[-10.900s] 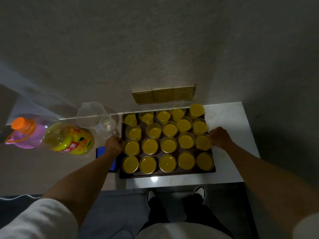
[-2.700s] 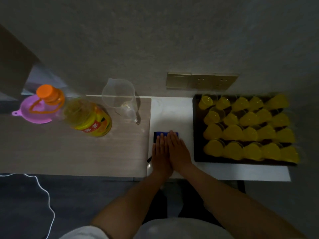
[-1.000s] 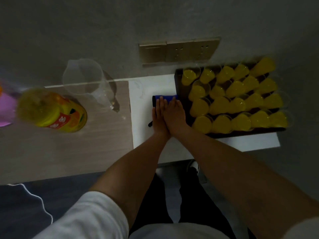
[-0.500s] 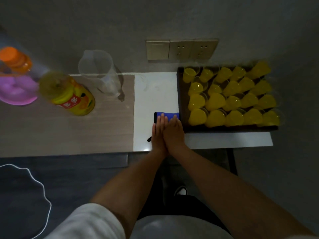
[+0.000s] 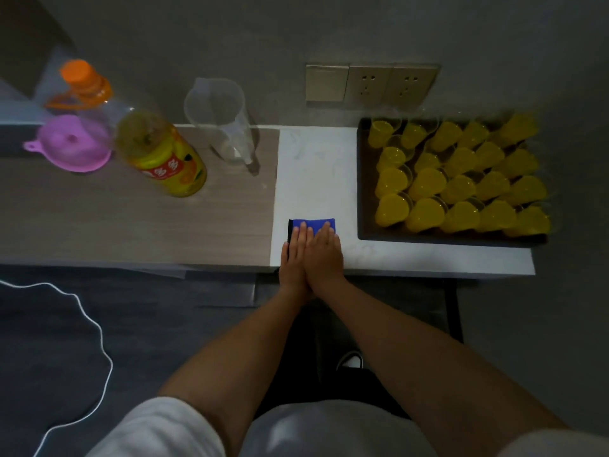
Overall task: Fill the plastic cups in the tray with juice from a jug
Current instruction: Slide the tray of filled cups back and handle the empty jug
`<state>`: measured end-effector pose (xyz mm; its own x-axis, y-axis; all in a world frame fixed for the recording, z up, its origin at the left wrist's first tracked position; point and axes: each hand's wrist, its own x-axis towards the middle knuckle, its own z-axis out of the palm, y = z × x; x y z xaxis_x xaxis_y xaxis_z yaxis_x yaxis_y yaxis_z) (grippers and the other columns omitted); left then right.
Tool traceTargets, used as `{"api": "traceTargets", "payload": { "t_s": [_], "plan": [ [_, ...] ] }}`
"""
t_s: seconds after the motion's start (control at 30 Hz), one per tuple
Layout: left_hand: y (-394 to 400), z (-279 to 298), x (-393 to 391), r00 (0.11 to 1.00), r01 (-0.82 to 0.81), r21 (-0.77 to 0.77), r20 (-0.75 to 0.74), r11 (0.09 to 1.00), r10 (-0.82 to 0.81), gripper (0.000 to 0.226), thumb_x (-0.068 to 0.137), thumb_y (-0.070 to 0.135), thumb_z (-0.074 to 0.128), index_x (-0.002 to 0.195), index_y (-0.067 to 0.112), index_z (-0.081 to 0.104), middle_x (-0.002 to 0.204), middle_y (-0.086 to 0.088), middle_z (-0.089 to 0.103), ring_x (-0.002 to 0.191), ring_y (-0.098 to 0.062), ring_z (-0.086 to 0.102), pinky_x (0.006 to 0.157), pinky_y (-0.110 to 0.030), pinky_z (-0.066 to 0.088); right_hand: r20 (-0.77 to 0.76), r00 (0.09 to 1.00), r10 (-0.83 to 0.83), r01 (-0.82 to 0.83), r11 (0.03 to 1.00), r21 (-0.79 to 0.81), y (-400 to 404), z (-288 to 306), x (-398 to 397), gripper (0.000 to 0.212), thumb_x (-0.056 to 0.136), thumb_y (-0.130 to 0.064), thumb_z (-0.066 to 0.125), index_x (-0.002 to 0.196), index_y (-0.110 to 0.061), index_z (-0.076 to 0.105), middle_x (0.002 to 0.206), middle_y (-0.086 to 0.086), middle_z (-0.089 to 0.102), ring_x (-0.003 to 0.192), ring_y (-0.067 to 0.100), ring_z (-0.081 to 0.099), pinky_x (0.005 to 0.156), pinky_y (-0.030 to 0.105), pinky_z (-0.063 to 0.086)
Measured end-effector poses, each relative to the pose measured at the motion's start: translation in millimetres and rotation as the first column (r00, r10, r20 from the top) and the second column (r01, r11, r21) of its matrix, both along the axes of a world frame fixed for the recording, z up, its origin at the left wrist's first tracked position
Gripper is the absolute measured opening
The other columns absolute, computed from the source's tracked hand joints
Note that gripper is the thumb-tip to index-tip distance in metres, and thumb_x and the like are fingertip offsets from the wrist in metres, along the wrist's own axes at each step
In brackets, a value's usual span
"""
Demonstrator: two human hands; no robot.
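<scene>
Your left hand [image 5: 294, 255] and right hand [image 5: 324, 253] lie flat, fingers straight, on the blue cloth [image 5: 312, 224]; the filled cups [image 5: 458, 179] sit right, the jug [image 5: 220, 123] left.

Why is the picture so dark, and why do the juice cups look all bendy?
Head view: the room is dim, so the cups glow yellow on their dark tray; the wide lens stretches them sideways near the edge, and they look smeary.

Counter [image 5: 316, 166] holds tray [image 5: 362, 179], jug [image 5: 224, 127], bottle [image 5: 158, 153].

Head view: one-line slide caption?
Both hands, left and right, rest flat on a blue cloth beside the tray of juice-filled cups.
</scene>
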<state>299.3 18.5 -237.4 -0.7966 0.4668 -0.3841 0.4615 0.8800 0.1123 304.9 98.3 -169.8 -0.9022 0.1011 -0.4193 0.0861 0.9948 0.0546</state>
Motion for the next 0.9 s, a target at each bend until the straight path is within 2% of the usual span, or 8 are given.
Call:
{"api": "traceTargets", "payload": {
  "t_s": [0.1, 0.23, 0.3, 0.4, 0.5, 0.53, 0.67, 0.9],
  "plan": [
    [-19.6, -1.8, -10.4, 0.999, -0.05, 0.027, 0.0, 0.998, 0.05, 0.094, 0.097, 0.06, 0.04, 0.161, 0.016, -0.012, 0.168, -0.006, -0.018, 0.155, -0.022, -0.016, 0.126, -0.041, -0.003, -0.065, 0.986, -0.151, 0.131, 0.962, -0.238, 6.4, 13.5, -21.9, 0.062, 0.113, -0.024, 0.03, 0.16, 0.001, 0.0, 0.169, 0.024, 0.002, 0.157, 0.035, 0.003, 0.127, 0.039, 0.002],
    [-44.8, 1.7, -22.7, 0.999, -0.046, -0.009, -0.024, 0.999, 0.046, 0.097, 0.086, 0.065, 0.024, 0.161, 0.016, -0.012, 0.168, -0.004, -0.02, 0.155, -0.02, -0.017, 0.125, -0.039, -0.003, -0.126, 0.951, -0.281, 0.241, 0.933, -0.266, -9.4, 56.1, -31.9, 0.058, 0.113, -0.021, 0.017, 0.157, 0.003, -0.014, 0.167, 0.026, -0.011, 0.156, 0.036, -0.006, 0.125, 0.04, -0.008],
    [-51.7, -2.3, -31.0, 0.998, -0.062, 0.007, -0.029, 0.998, 0.062, 0.096, 0.086, 0.065, 0.024, 0.162, 0.016, -0.01, 0.168, -0.005, -0.018, 0.155, -0.02, -0.015, 0.123, -0.037, -0.007, -0.106, 0.987, -0.124, 0.099, 0.972, -0.214, -27.4, 72.6, -27.3, 0.057, 0.113, -0.02, 0.015, 0.156, 0.003, -0.016, 0.167, 0.025, -0.014, 0.156, 0.035, -0.008, 0.121, 0.038, -0.013],
    [-54.4, -6.7, -35.2, 0.993, -0.101, -0.006, -0.068, 0.995, 0.101, 0.089, 0.09, 0.062, 0.021, 0.162, 0.016, -0.005, 0.169, -0.006, -0.013, 0.156, -0.02, -0.013, 0.122, -0.037, -0.008, 0.086, 0.973, -0.212, 0.224, 0.958, -0.179, -62.4, 79.3, -21.3, 0.054, 0.112, -0.017, 0.013, 0.157, 0.004, -0.011, 0.168, 0.024, -0.009, 0.156, 0.034, -0.005, 0.12, 0.036, -0.013],
    [-48.6, -2.8, -31.6, 0.993, -0.105, -0.027, -0.052, 0.994, 0.103, 0.087, 0.089, 0.06, 0.011, 0.162, 0.016, -0.007, 0.169, -0.006, -0.015, 0.155, -0.022, -0.015, 0.127, -0.042, 0.002, 0.138, 0.953, -0.27, 0.3, 0.902, -0.311, -63.7, 38.3, -15.7, 0.053, 0.106, -0.032, 0.034, 0.152, -0.006, 0.041, 0.159, 0.01, 0.042, 0.147, 0.014, 0.039, 0.12, 0.025, 0.027],
    [-45.9, -5.9, -29.6, 0.992, -0.116, -0.039, -0.054, 0.993, 0.113, 0.085, 0.09, 0.058, 0.013, 0.162, 0.017, -0.008, 0.169, -0.006, -0.016, 0.155, -0.022, -0.016, 0.127, -0.042, 0.003, 0.106, 0.965, -0.241, 0.259, 0.942, -0.215, -64.6, 21.7, -16.6, 0.059, 0.105, -0.043, 0.039, 0.155, -0.011, 0.034, 0.161, 0.004, 0.038, 0.145, 0.011, 0.042, 0.118, 0.025, 0.033],
    [-32.7, -13.8, -19.6, 0.985, -0.161, -0.059, -0.077, 0.985, 0.157, 0.081, 0.101, 0.055, 0.037, 0.163, 0.02, -0.001, 0.17, -0.004, -0.011, 0.153, -0.02, -0.021, 0.126, -0.041, 0.004, 0.003, 0.932, -0.362, 0.346, 0.89, -0.296, -59.3, -12.2, -10.3, 0.078, 0.109, -0.05, 0.023, 0.15, -0.006, -0.026, 0.161, -0.002, -0.018, 0.154, 0.016, -0.001, 0.126, 0.039, -0.002],
    [0.7, -8.6, 15.1, 0.996, -0.083, -0.048, 0.011, 0.995, 0.084, 0.086, 0.102, 0.059, 0.037, 0.161, 0.024, -0.015, 0.166, -0.003, -0.025, 0.153, -0.022, -0.022, 0.124, -0.042, -0.009, 0.143, 0.927, -0.346, 0.373, 0.892, -0.257, -28.9, 80.1, 26.3, 0.06, 0.113, -0.022, 0.019, 0.158, -0.007, -0.017, 0.167, 0.011, -0.018, 0.156, 0.026, -0.012, 0.118, 0.031, -0.016]
  ]
}}
